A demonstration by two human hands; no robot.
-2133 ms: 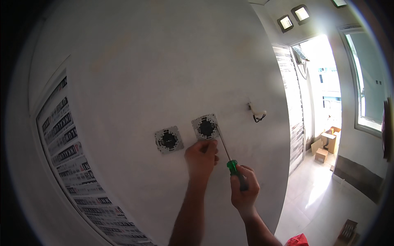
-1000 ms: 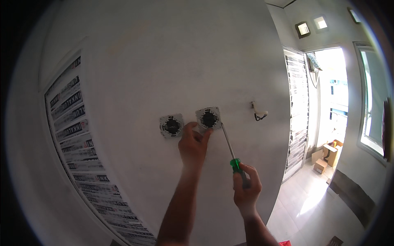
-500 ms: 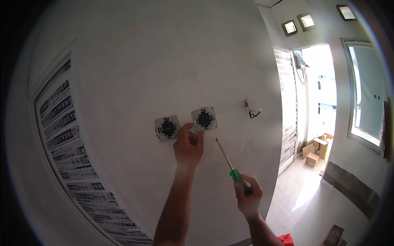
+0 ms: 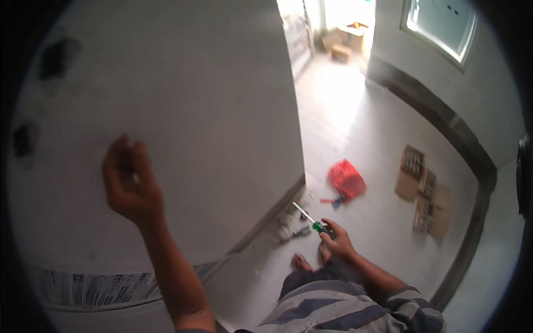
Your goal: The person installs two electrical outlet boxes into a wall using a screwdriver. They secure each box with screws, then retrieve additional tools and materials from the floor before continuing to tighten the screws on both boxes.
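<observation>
In my right hand [image 4: 337,241] is a screwdriver [image 4: 315,222] with a green and dark handle, its shaft pointing up and left over the floor. My left hand [image 4: 135,186] is raised before the pale wall [image 4: 216,111], fingers curled toward the thumb. A small dark shape shows between them, too blurred to name. Left of that hand, apart from it, two socket or switch inserts [image 4: 57,59] sit on the wall as smeared dark patches at the view's left edge.
Below the wall's corner lie a red bag [image 4: 347,178] and some tools [image 4: 294,232] on the tiled floor [image 4: 355,127]. Open cardboard boxes [image 4: 411,166] with small parts stand to the right. More cartons [image 4: 351,39] are by the bright doorway. My feet [image 4: 301,262] are near the tools.
The view has swung down and to the right, bringing the floor and boxes in. My left hand has come away from the inserts. The screwdriver stays in my right hand, now over the floor.
</observation>
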